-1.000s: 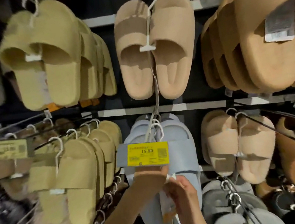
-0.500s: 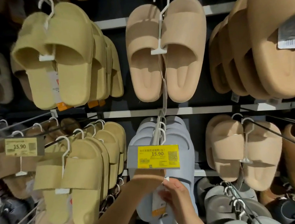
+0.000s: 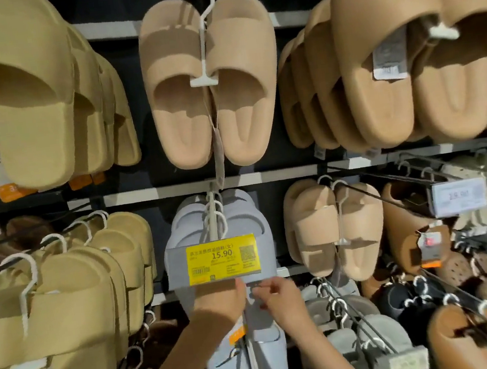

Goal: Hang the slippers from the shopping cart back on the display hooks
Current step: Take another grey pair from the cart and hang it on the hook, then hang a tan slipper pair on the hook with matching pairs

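Observation:
A pair of light blue slippers (image 3: 263, 320) hangs low in the middle column, under a yellow 15.90 price tag (image 3: 222, 259) at the tip of a display hook (image 3: 213, 215). More blue pairs (image 3: 240, 215) hang behind it on white hangers. My left hand (image 3: 220, 302) is pressed against the front pair just below the tag, its fingers hidden behind it. My right hand (image 3: 279, 299) pinches the top of the same pair beside the left hand. An orange label (image 3: 237, 335) dangles between my wrists.
Olive slippers (image 3: 66, 298) fill the hooks on the left, beige pairs (image 3: 213, 96) hang above and tan ones (image 3: 333, 228) to the right. Long wire hooks (image 3: 378, 339) with grey, black and brown slippers jut out at the lower right. A white price tag (image 3: 458, 197) sticks out there.
Both hands have stayed together on the blue pair under the yellow tag, and the right hand has risen level with the left. My view has moved closer to the rack.

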`<act>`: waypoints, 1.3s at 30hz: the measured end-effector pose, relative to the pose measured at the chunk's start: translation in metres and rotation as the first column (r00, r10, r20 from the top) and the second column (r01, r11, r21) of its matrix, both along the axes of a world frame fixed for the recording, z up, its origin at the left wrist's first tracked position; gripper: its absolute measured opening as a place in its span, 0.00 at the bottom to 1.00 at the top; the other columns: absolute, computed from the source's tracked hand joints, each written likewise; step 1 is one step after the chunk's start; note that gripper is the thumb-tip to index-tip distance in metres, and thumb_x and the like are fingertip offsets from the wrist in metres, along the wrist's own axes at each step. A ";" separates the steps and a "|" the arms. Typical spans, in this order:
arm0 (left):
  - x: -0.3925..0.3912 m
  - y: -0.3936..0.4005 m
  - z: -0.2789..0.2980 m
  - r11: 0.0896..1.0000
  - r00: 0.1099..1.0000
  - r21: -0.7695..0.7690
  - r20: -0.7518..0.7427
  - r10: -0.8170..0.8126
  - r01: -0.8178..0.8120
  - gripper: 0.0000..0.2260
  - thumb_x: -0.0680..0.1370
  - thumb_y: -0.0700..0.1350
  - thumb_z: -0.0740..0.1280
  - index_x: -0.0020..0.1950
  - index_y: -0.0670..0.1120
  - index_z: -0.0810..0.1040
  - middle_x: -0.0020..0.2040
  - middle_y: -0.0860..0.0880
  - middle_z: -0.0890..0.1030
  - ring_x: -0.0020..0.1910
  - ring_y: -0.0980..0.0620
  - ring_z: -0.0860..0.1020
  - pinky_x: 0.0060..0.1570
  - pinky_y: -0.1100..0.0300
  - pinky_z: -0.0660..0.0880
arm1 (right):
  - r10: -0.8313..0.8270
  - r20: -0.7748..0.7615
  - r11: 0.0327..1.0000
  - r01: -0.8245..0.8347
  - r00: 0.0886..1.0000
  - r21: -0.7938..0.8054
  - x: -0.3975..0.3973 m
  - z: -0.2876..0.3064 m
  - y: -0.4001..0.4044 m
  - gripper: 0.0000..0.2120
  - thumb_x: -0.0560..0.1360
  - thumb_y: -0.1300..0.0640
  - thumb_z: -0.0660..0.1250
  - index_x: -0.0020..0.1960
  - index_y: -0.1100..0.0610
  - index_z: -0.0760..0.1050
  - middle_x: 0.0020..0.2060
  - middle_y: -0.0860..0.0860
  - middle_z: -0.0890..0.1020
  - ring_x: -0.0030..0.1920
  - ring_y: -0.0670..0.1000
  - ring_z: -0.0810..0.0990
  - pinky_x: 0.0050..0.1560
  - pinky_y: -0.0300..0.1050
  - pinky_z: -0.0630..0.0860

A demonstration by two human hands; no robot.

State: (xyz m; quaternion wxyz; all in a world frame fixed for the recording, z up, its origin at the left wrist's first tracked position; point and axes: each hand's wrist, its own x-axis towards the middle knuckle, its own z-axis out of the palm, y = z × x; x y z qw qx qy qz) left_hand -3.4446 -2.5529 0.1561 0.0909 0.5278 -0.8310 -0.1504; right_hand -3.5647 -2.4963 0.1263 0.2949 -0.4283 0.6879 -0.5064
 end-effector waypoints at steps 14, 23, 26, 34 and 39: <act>-0.069 0.187 -0.035 0.489 0.501 -0.311 -0.047 -0.864 0.815 0.16 0.77 0.45 0.57 0.61 0.45 0.77 0.61 0.45 0.75 0.64 0.43 0.67 0.63 0.51 0.65 | -0.502 -0.757 0.567 0.820 0.417 0.076 0.012 -0.006 0.285 0.18 0.76 0.58 0.61 0.66 0.58 0.67 0.61 0.56 0.73 0.59 0.61 0.73 0.49 0.54 0.74; -0.013 0.438 -0.079 -0.135 -0.156 -0.205 -0.085 -0.984 0.969 0.12 0.75 0.41 0.66 0.57 0.43 0.80 0.55 0.42 0.79 0.58 0.39 0.72 0.57 0.48 0.70 | -0.739 -0.673 -0.090 0.993 -0.012 0.080 0.184 -0.039 0.526 0.22 0.76 0.55 0.64 0.68 0.60 0.67 0.63 0.57 0.73 0.63 0.58 0.72 0.61 0.49 0.69; 0.032 0.504 -0.097 -0.296 -0.308 -0.160 -0.061 -0.949 0.942 0.13 0.76 0.43 0.64 0.59 0.45 0.78 0.57 0.43 0.78 0.60 0.40 0.71 0.58 0.49 0.69 | -0.742 -0.651 -0.298 0.949 -0.159 0.108 0.268 -0.045 0.587 0.21 0.76 0.54 0.63 0.68 0.59 0.68 0.63 0.56 0.73 0.64 0.57 0.71 0.64 0.47 0.67; 0.180 0.636 -0.126 -0.649 -0.650 -0.050 -0.002 -0.760 0.759 0.18 0.76 0.48 0.57 0.61 0.45 0.77 0.58 0.42 0.78 0.60 0.40 0.72 0.58 0.49 0.70 | -0.645 -0.600 -0.696 0.688 -0.473 0.205 0.490 -0.057 0.686 0.20 0.75 0.58 0.66 0.66 0.62 0.70 0.63 0.60 0.74 0.64 0.58 0.73 0.64 0.48 0.65; 0.250 0.673 -0.144 -0.803 -0.803 0.045 0.081 -0.590 0.594 0.16 0.78 0.47 0.59 0.64 0.47 0.74 0.61 0.44 0.76 0.63 0.43 0.70 0.60 0.52 0.68 | -0.547 -0.548 -0.830 0.496 -0.633 0.256 0.582 -0.072 0.676 0.19 0.77 0.54 0.63 0.66 0.59 0.70 0.64 0.55 0.74 0.62 0.55 0.74 0.60 0.47 0.69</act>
